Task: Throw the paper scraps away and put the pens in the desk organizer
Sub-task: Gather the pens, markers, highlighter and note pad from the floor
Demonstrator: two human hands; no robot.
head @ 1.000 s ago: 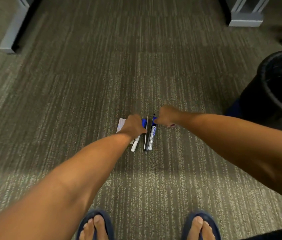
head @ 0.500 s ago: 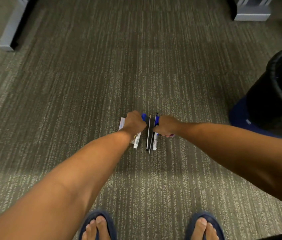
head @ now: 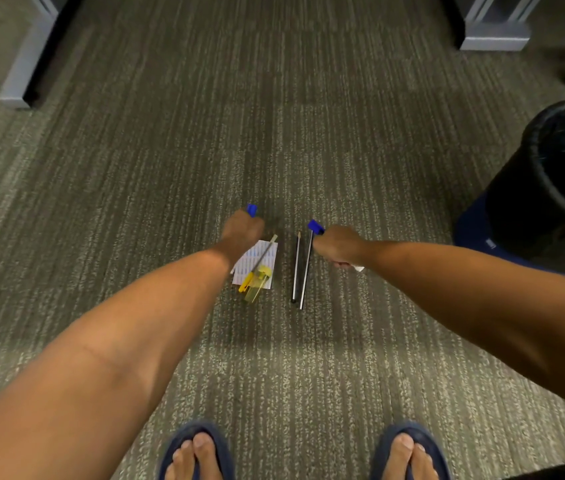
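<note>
My left hand (head: 242, 233) is closed around a marker whose blue cap (head: 252, 210) sticks out past the knuckles. My right hand (head: 338, 244) grips a second blue-capped marker (head: 315, 226), its white end showing behind the wrist. On the carpet between them lie two thin dark pencils (head: 301, 268), side by side. A white paper scrap with blue print (head: 260, 259) lies under my left wrist, with a yellow-handled tool (head: 257, 275) resting on it. No desk organizer is in view.
A black lined trash bin (head: 551, 188) stands at the right on a blue base (head: 471, 230). Grey desk legs stand at the far left (head: 21, 74) and far right (head: 492, 32). My feet in blue sandals (head: 198, 452) are at the bottom edge.
Both hands have lifted off the floor, each with a blue-capped marker, and moved apart. That uncovered the paper scrap and the yellow-handled tool. The two pencils stayed on the carpet.
</note>
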